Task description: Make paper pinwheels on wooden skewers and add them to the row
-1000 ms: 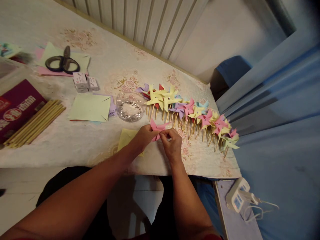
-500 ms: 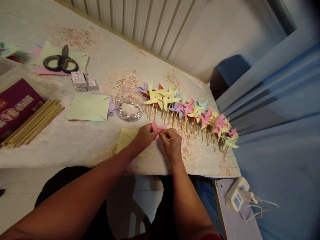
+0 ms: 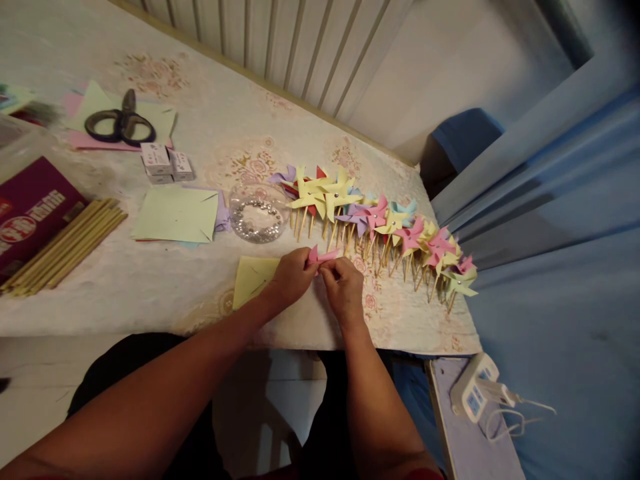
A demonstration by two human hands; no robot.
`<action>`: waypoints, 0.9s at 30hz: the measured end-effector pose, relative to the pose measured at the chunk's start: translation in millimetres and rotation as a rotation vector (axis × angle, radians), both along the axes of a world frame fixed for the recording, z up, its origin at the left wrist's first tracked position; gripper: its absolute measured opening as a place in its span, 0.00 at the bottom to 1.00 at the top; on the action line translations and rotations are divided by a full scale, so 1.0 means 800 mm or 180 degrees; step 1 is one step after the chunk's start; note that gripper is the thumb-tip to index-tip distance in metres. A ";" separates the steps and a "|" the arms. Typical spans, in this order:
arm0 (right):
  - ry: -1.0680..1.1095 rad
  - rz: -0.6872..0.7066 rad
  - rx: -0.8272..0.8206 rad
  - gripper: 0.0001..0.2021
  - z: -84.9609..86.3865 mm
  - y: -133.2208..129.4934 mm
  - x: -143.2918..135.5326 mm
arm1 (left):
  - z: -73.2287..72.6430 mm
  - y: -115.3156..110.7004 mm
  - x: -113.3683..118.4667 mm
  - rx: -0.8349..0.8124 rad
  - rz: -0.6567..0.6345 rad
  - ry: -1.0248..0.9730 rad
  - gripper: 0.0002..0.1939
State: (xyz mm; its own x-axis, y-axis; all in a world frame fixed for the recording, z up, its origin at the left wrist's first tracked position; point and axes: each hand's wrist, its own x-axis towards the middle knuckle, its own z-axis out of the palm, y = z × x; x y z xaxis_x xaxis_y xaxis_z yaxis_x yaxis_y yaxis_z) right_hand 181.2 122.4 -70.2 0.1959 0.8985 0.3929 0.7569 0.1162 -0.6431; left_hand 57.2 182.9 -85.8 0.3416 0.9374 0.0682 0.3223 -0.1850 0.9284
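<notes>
A folded piece of pink paper is pinched in my left hand, over the table near its front edge. My right hand is closed at the lower right side of the paper, fingertips pressed together; whatever is between them is too small to make out. Partly under my left forearm lies yellow paper with slits. Just beyond my hands sits a clear round dish of shiny metal pieces. A long row of paper pinwheels on sticks runs from behind my hands to the right.
On the left are bundled sticks, a purple package, a stack of green paper, small white boxes and dark scissors on more paper. A power strip rests on a surface at lower right.
My left hand has turned slightly around the pink paper, and less of the paper shows. My right hand has stayed nearly in place beside it.
</notes>
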 end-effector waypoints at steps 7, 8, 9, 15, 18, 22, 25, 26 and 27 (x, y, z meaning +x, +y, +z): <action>0.0496 -0.0191 -0.0157 0.07 -0.007 0.003 -0.003 | 0.000 0.000 0.000 0.0026 -0.0009 0.0024 0.12; 0.0624 -0.0254 -0.0205 0.07 -0.009 0.003 -0.003 | -0.001 0.001 0.000 0.0026 -0.0002 0.0032 0.12; 0.0647 -0.0284 -0.0215 0.07 -0.009 0.004 -0.003 | -0.001 0.001 0.000 0.0023 0.0006 0.0043 0.12; -0.0168 0.0082 0.0105 0.09 -0.007 0.002 -0.001 | -0.003 0.002 0.000 -0.0029 -0.0029 0.0001 0.12; 0.0223 -0.0024 -0.0014 0.08 -0.008 0.003 -0.001 | -0.002 0.002 -0.001 -0.0022 -0.0020 -0.0001 0.12; 0.0712 -0.0299 -0.0295 0.07 -0.011 0.005 -0.003 | -0.002 0.003 -0.001 0.0013 0.0005 0.0028 0.12; 0.0243 -0.0147 -0.0062 0.08 -0.010 0.004 -0.003 | -0.003 0.003 -0.001 0.0004 0.0003 0.0039 0.12; 0.0061 -0.0063 0.0019 0.08 -0.010 0.004 -0.003 | -0.002 0.003 -0.001 -0.0010 0.0004 0.0043 0.12; -0.0056 0.0000 0.0072 0.09 -0.010 0.003 -0.003 | -0.002 0.002 -0.001 -0.0019 0.0002 0.0046 0.11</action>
